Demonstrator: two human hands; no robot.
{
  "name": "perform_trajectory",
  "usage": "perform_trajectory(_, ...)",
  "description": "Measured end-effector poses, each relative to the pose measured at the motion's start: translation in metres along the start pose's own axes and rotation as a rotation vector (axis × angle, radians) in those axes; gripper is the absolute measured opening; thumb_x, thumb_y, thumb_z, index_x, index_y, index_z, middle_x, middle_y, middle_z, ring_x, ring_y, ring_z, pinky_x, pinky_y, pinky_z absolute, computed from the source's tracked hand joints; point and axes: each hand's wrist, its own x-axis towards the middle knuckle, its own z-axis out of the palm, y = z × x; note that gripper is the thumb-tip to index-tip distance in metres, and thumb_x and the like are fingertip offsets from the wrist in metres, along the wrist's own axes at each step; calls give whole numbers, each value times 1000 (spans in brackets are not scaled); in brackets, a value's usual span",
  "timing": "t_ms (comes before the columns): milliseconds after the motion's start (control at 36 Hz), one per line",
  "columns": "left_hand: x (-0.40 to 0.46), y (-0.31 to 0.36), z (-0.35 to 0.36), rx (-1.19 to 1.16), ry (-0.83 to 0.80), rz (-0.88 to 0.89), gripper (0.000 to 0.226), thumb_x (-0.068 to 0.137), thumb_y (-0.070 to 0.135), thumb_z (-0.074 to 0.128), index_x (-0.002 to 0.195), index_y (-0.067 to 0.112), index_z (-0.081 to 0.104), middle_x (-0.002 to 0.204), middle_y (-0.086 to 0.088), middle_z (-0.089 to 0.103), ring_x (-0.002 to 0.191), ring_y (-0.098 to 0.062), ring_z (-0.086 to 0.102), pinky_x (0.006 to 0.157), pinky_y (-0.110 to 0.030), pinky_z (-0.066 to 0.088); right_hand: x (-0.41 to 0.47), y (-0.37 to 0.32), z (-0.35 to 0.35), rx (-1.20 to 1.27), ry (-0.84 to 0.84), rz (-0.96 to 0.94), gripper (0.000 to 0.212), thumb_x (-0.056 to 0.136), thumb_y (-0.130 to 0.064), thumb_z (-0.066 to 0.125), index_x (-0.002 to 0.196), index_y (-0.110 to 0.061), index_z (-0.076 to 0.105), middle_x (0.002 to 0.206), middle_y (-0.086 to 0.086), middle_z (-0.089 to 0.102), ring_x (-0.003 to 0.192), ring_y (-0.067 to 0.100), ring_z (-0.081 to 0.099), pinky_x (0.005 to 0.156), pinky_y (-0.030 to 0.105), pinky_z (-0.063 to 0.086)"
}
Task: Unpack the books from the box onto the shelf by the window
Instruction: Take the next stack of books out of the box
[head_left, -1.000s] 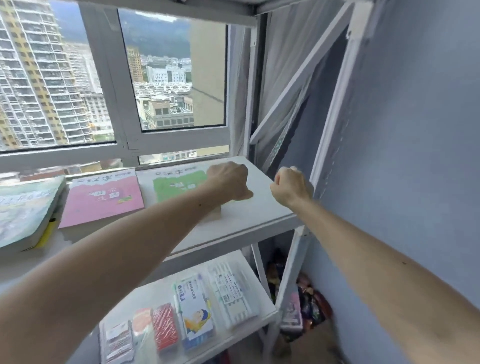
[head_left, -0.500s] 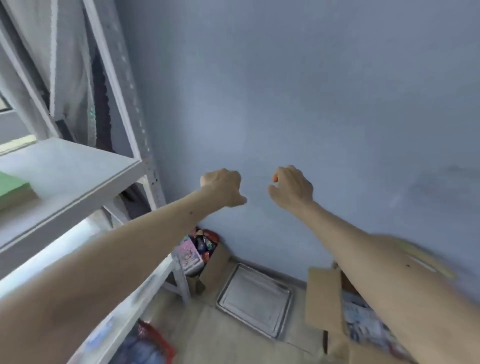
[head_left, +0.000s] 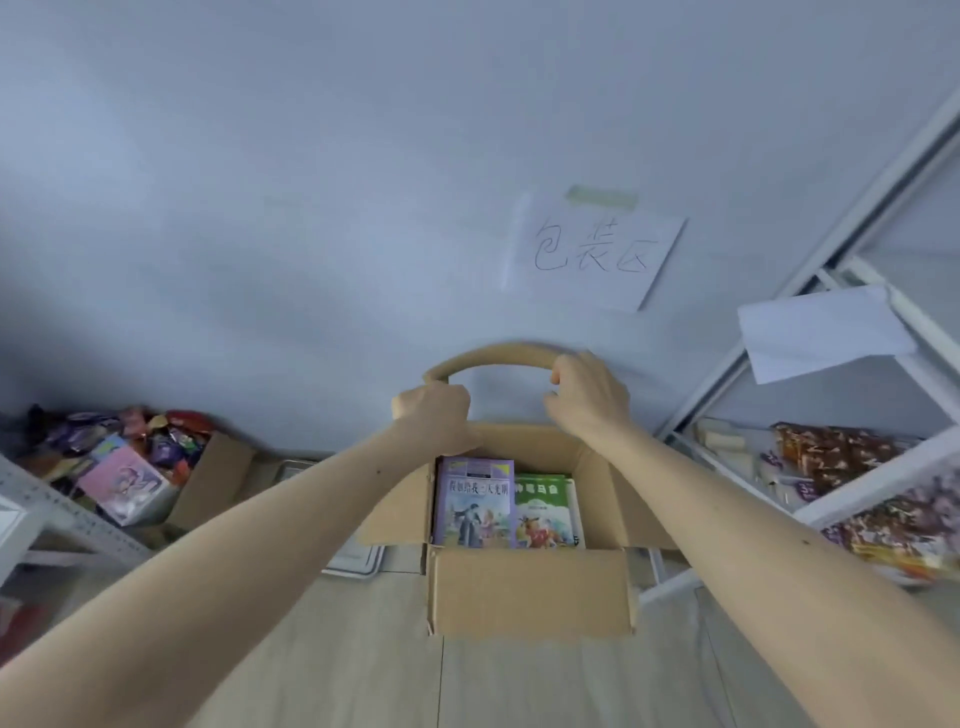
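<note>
Pale blue wall (head_left: 260, 208) ahead, light wood-look floor (head_left: 332, 670) underfoot. Against the wall's foot sits an open cardboard box (head_left: 530, 592), flaps out. Inside, two books lie face up, side by side: a purple-cover book (head_left: 475, 506) on the left, a green-cover book (head_left: 545, 514) on the right, touching along their edges.

Both arms reach fwd over the box. The far flap (head_left: 493, 358) stands up vs. the wall, its top edge bowed. Left hand (head_left: 434, 421) is curled in a fist at the flap's left end; can't tell if it really grips the card. Right hand (head_left: 587, 397) has fingers bent over the flap's right end, holding it.

Beyond the box: a handwritten paper sign (head_left: 597, 254) taped to the wall w/ a green strip. At right, a white metal rack (head_left: 862, 478) holds packaged goods, w/ a loose white sheet (head_left: 821, 332) hanging off it. At left, another carton (head_left: 208, 483) lies stuffed w/ colourful packets, incl. a pink pack. A flat metal tray (head_left: 353, 561) lies on the floor, partly hidden by the left forearm.
</note>
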Motion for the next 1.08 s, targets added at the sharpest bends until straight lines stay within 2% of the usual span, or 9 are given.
perform_trajectory(111,28,35,44,-35,-85,-18,30,84,48,61,86,20,50,80,4,54,80,-22,59,58,-28,39,14,52,31,9,-106,28,15,92,-16,56,106,-9,59,120,10,55,106,31,58,81,41,53)
perform_trajectory(250,67,50,96,-34,-162,-41,32,87,45,59,72,18,50,69,4,51,67,-18,52,54,-27,36,40,91,82,1,-179,41,10,94,-16,55,102,-11,58,104,9,58,84,28,60,64,37,52)
perform_trajectory(333,93,50,127,-26,-207,-43,27,88,45,59,84,19,54,72,5,51,75,-20,55,57,-28,37,62,103,121,6,-212,52,11,94,-16,58,102,-9,61,105,9,59,86,27,62,59,32,45)
perform_trajectory(444,124,47,169,-12,-278,-34,27,89,44,60,100,20,56,86,4,54,90,-22,59,64,-30,41,89,114,182,42,-274,82,9,92,-16,59,98,-9,61,100,7,60,86,27,60,66,37,53)
perform_trajectory(556,149,43,218,13,-337,-63,32,89,40,60,112,18,55,111,-3,62,105,-26,59,69,-32,42,110,119,249,80,-362,77,14,92,-18,61,103,-10,58,102,5,59,89,27,58,61,34,45)
perform_trajectory(639,166,38,258,47,-411,-109,46,90,42,60,127,17,48,126,-5,55,117,-27,53,78,-37,46,125,121,299,116,-437,65,17,91,-18,63,103,-8,57,101,8,61,93,29,60,66,37,50)
perform_trajectory(833,184,26,344,36,-457,-229,88,82,41,73,146,6,24,147,-11,30,132,-27,36,92,-37,47,141,117,403,255,-643,147,46,89,-45,66,105,-7,48,92,6,57,84,29,59,61,33,39)
perform_trajectory(944,187,24,371,37,-441,-256,99,84,38,72,152,6,9,156,-17,11,135,-32,31,99,-36,43,142,109,440,440,-718,244,47,84,-54,68,82,-11,50,72,4,52,72,27,56,55,34,37)
perform_trajectory(1083,192,28,388,77,-474,-298,102,87,39,68,154,4,-1,158,-24,0,140,-38,20,104,-36,41,142,99,465,590,-671,397,59,75,-56,74,109,-9,63,105,7,67,93,27,63,75,31,50)
